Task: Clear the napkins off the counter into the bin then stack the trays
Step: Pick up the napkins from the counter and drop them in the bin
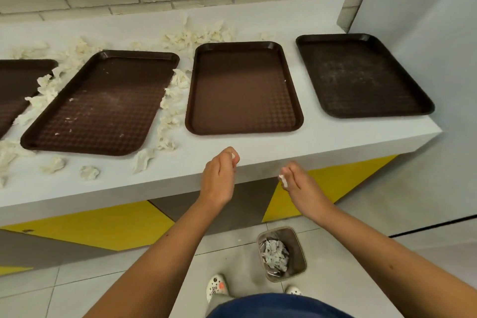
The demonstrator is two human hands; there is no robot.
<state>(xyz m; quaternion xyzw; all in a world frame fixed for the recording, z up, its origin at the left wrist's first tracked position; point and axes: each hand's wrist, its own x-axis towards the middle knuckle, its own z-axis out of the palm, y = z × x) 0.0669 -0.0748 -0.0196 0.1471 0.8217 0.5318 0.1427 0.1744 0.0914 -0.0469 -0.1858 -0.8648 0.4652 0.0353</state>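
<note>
Standing at the near edge of the desk [322,137] with both arms stretched forward. Pinching a small napkin scrap [233,155] in the curled fingers of the left hand [219,178], and a second scrap [283,180] between the fingers of the right hand [302,186]. Holding both at the desk's front edge rather than over its top, most likely to drop them into the bin [298,248], set on the floor below and slightly right of the hands, within easy reach and part-filled with white paper. Looks like the clearing step, with plenty left to do: crumpled napkins [169,116] strewn between the two trays left of centre, more along the far side by the wall and across the near left of the desk. Leaves the four brown trays [242,88] lying flat in a row, apart from one another, the far-left one cut off by the frame edge. Not stacked yet, and sensibly so, since napkins lie against several rims and lifting trays first would probably scatter the paper
</note>
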